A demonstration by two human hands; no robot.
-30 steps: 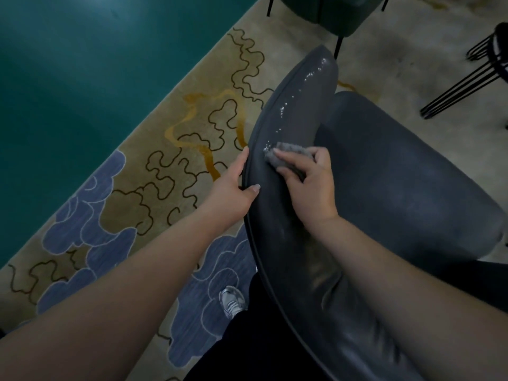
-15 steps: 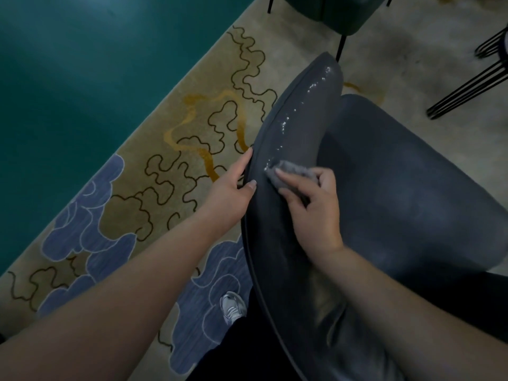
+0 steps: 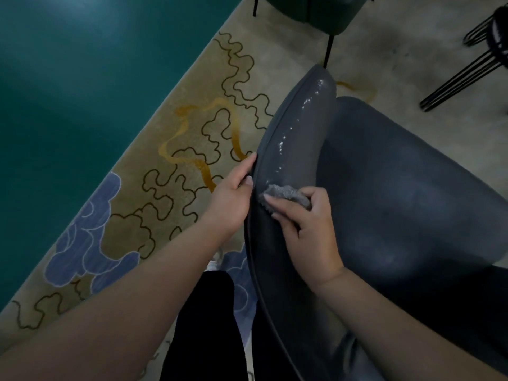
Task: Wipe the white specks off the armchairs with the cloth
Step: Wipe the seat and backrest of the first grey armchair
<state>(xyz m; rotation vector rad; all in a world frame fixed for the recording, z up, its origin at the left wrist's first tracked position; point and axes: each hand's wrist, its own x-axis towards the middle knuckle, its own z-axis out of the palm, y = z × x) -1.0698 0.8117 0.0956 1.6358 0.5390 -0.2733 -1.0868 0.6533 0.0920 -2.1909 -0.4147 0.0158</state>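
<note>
Green chair [image 3: 310,9] beyond armchair [image 3: 398,188]

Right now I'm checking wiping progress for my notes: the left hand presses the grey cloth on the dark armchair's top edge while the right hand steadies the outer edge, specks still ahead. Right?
Not quite: the hands are swapped. In the head view the right hand presses the grey cloth on the dark armchair, while the left hand steadies the outer edge. White specks do lie ahead of the cloth.
</note>
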